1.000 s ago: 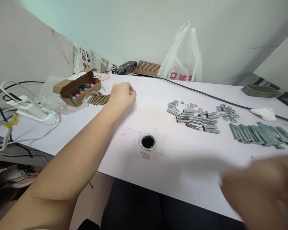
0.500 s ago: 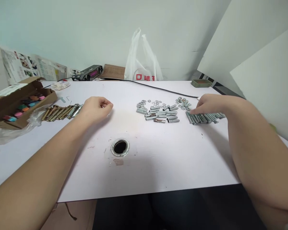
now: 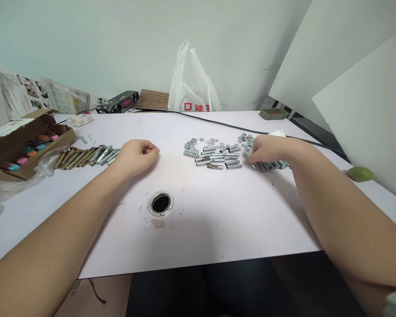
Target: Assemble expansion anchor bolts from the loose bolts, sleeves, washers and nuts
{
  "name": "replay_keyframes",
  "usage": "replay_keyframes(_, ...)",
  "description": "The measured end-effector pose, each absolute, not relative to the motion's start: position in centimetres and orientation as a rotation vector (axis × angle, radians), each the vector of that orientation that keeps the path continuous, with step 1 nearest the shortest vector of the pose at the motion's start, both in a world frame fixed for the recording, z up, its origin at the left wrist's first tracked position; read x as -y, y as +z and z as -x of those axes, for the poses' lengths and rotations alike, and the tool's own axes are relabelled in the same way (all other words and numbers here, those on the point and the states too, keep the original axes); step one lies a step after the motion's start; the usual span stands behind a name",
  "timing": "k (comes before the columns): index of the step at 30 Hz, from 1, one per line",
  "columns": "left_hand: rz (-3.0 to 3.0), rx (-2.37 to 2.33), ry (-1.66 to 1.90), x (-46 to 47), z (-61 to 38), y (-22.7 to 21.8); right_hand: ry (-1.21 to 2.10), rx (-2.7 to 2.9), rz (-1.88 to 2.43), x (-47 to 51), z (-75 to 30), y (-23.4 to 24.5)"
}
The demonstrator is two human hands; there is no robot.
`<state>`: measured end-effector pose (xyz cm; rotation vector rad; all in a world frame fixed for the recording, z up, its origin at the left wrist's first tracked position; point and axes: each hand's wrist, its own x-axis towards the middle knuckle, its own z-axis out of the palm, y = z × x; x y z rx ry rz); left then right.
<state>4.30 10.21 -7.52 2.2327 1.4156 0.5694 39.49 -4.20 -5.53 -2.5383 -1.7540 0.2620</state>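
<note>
My right hand [image 3: 267, 149] is over a row of silver bolts [image 3: 273, 165] on the right of the table. Its thumb and finger pinch a bolt [image 3: 250, 160] at the row's left end; part of that bolt is hidden by the fingers. To the left, my left hand [image 3: 140, 155] rests low over the table with fingers curled, and nothing shows in it. Beside it lie bolts with metal sleeves, some silver [image 3: 102, 154] and some brass-coloured [image 3: 74, 157]. Between my hands are loose metal sleeves [image 3: 218, 157], with washers [image 3: 213, 142] and nuts [image 3: 246, 140] behind them.
A round metal-rimmed hole [image 3: 161, 203] is in the white table [image 3: 198, 229]. A cardboard box [image 3: 29, 145] with colourful contents stands left. At the back are a white plastic bag [image 3: 194, 88], a black cable [image 3: 218, 122] and a green tray [image 3: 273, 114]. A green fruit-like object [image 3: 360, 173] lies right.
My right hand has moved left along the bolt row and pinches a bolt at its end. The left hand is almost still. The view has shifted slightly, bringing the green object into fuller sight.
</note>
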Motion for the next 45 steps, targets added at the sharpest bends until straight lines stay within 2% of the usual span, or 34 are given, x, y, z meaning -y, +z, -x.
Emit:
replay_keyframes(2,-2.231,-1.381,0.584,-9.6,-4.7,-7.3,0.424,1.707,2.539,4.3,-38.1,-4.8)
replay_keyframes(5,-2.184,-1.224,0.551,-8.5,-5.4,-7.4,0.498,1.686,2.150,4.4,-34.0,-4.3)
replay_keyframes(9,-1.961,-0.812,0.542,-7.0,-6.7,-8.3,0.687,1.826,1.585,3.5,-27.9,-6.2)
replay_keyframes(13,-1.832,-0.591,0.558,-6.3,-7.4,-9.0,0.654,1.914,1.399,2.1,-25.1,-8.4)
replay_keyframes(21,-2.058,-0.983,0.740,-8.0,-5.9,-8.1,0.520,2.137,1.631,1.4,-28.4,-8.4)
replay_keyframes(26,-2.050,-0.968,0.588,-8.9,-5.8,-9.0,0.566,2.122,1.699,1.1,-29.7,-8.7)
replay_keyframes(33,-2.152,-0.913,0.376,-9.2,-6.1,-9.5,0.461,2.162,1.798,1.3,-29.8,-8.6)
replay_keyframes(37,-2.211,-0.928,0.391,-9.1,-6.1,-9.5,0.385,2.073,1.604,1.3,-29.3,-8.3)
replay_keyframes(39,-2.220,-0.912,0.380,-8.9,-6.2,-9.7,0.468,1.862,1.425,1.2,-28.5,-8.1)
replay_keyframes(45,-2.202,-0.777,0.302,-8.0,-7.0,-10.2,1.128,1.180,1.044,0.6,-25.7,-8.3)
